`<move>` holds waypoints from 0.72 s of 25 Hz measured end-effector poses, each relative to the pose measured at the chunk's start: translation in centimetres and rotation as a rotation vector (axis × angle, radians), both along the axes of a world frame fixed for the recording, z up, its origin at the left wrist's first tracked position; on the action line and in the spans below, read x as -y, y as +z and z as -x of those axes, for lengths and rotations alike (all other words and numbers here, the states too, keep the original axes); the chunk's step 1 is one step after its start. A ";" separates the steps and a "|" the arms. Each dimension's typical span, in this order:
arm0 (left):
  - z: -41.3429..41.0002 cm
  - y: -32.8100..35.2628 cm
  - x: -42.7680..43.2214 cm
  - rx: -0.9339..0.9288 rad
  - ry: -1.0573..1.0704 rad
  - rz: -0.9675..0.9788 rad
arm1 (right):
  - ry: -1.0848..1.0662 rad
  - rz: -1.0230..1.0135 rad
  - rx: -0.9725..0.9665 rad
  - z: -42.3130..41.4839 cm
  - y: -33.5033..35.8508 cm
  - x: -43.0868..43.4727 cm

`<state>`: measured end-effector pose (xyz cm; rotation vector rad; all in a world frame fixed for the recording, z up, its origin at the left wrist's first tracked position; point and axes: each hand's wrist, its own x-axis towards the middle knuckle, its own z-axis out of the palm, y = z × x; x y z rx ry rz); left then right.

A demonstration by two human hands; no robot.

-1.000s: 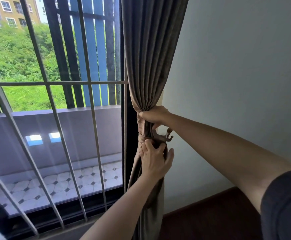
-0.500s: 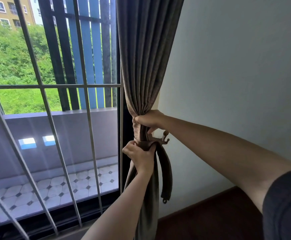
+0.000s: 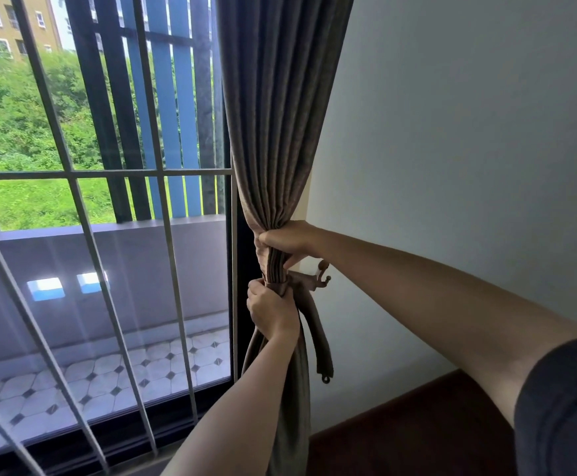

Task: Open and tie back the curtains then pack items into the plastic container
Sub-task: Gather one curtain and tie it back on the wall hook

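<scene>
A brown-grey curtain [image 3: 273,115] hangs gathered into a bunch at the window's right edge. My right hand [image 3: 288,240] is clenched around the bunch from the right. Just below it, my left hand [image 3: 268,312] grips the curtain at the point where a matching fabric tieback [image 3: 316,324] wraps it. The tieback's loose end hangs down the right side and ends in a small ring. A metal wall hook [image 3: 321,273] sticks out beside the tieback. No plastic container is in view.
White window bars [image 3: 84,214] cover the glass on the left, with a tiled balcony and greenery beyond. A pale wall [image 3: 469,149] fills the right side. A dark wooden surface [image 3: 417,424] lies low at the right.
My left hand moved from the right of the bunch to its left side and closed on it. The tieback end dropped and now hangs free. My right hand keeps its hold.
</scene>
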<state>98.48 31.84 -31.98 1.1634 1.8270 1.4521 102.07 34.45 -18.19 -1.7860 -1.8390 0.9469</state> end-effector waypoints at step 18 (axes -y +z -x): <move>1.4 -0.9 0.8 -0.116 -0.115 -0.073 | -0.062 -0.157 0.499 -10.4 -13.1 0.2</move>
